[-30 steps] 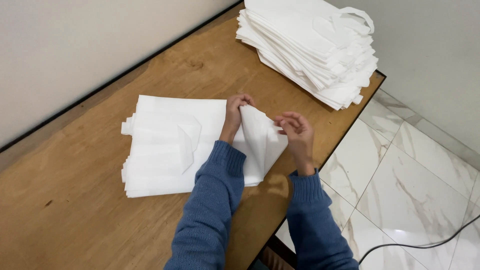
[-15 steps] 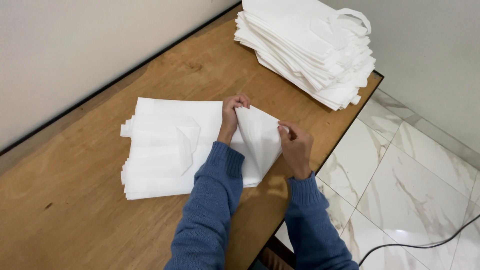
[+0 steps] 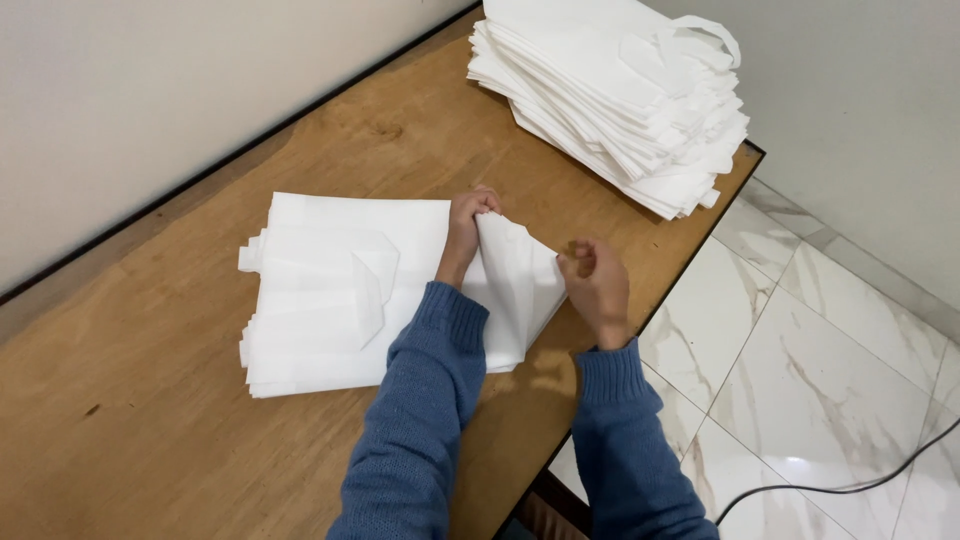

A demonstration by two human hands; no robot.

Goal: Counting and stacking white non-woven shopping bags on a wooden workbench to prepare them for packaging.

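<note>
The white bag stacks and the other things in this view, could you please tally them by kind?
Stacks of white bags: 2, the near stack under both hands and the far stack
Hands: 2, left hand, right hand
Wooden table: 1
Black cable: 1
Total: 6

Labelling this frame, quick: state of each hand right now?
Left hand: closed, pinching the top white bag at its far edge.
Right hand: closed, gripping the same bag's near edge.
</note>
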